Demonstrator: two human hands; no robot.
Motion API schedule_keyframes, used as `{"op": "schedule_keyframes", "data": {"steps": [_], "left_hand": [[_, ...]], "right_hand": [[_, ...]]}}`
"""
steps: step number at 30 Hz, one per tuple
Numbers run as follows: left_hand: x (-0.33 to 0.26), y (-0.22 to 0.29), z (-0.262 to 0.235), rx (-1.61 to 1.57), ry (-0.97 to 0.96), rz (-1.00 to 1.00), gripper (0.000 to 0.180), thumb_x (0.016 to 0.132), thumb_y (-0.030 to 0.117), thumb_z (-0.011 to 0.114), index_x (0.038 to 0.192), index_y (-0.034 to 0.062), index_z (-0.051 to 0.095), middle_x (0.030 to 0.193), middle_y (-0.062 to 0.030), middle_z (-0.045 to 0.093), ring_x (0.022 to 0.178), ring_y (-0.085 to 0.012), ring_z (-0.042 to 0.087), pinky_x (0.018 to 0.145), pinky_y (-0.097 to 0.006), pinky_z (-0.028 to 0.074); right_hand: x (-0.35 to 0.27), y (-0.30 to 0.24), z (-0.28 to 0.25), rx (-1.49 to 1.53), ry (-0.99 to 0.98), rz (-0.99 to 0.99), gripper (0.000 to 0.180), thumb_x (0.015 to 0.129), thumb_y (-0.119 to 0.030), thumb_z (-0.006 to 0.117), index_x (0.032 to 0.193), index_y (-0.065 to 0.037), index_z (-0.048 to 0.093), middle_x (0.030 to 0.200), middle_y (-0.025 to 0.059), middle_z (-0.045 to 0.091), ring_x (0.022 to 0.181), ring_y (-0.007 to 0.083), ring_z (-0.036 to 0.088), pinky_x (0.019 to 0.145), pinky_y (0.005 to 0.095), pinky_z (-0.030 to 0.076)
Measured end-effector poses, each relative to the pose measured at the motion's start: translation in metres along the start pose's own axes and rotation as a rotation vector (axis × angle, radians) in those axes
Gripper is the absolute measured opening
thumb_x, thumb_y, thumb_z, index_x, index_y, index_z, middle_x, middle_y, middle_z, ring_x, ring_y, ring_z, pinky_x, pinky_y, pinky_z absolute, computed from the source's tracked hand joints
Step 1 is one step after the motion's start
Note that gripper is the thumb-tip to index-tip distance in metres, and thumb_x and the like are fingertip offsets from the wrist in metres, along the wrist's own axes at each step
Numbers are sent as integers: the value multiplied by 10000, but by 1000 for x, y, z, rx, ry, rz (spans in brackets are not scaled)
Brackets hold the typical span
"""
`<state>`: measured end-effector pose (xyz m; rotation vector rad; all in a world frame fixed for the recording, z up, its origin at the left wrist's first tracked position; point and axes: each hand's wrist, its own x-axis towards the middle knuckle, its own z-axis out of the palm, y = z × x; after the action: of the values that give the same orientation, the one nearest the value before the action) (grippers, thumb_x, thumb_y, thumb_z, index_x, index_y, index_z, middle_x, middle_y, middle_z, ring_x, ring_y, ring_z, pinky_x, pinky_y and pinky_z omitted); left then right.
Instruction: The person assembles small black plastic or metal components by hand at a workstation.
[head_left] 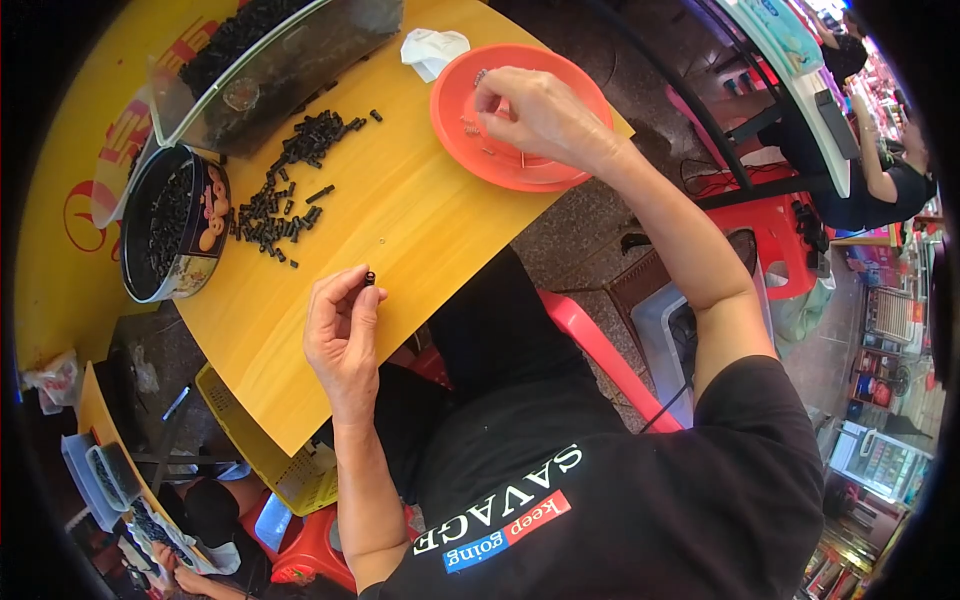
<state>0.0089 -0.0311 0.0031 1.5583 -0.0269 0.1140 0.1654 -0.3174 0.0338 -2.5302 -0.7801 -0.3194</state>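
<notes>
We sit at a yellow bench (pixel 420 210) whose near edge runs slantwise from lower left to upper right, just in front of our black shirt. The middle of the bench, between pile and plate, is bare wood with room to move across.

Taking the orange plate (pixel 455 110) as our mark: it sits at the bench's far right corner, its rim close to the edge there. A clear bin (pixel 290 60) of black parts lies well left of the plate at the far side, and a round tin (pixel 170 225) of more parts stands further left and nearer us, by the left edge. Between tin and plate, left of the bare middle, a pile (pixel 285 195) of small black parts is scattered. A white tissue (pixel 432 50) lies just beyond the plate's left rim.

Our right hand (pixel 540 115) rests over the plate, fingers pinched narrow at something tiny near small springs (pixel 468 127); what it grips we cannot tell.

Our left hand (pixel 343 335) is raised at the near edge, well below and left of the plate, thumb and forefinger pinching one black part (pixel 369 277) at their tips.
</notes>
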Motion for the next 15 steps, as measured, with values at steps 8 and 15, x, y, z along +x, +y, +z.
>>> {"op": "schedule_keyframes", "data": {"steps": [8, 15], "left_hand": [[-3, -1, -5, -14, 38, -11, 188, 932, -61, 595, 1117, -43, 625, 1073, -66, 571, 913, -134, 625, 838, -246, 511], [-4, 12, -1, -181, 41, -6, 189, 912, -83, 606, 1092, -33, 632, 1081, -66, 585, 897, -135, 635, 819, -240, 501]], "right_hand": [[-1, -36, -22, 799, -77, 370, 172, 907, -145, 680, 959, 17, 658, 803, 7, 647, 673, 54, 568, 588, 219, 464], [-16, -122, 2, 1028, -272, 297, 186, 934, -153, 672, 1012, 16, 669, 771, -4, 629, 619, 34, 538, 550, 195, 438]]}}
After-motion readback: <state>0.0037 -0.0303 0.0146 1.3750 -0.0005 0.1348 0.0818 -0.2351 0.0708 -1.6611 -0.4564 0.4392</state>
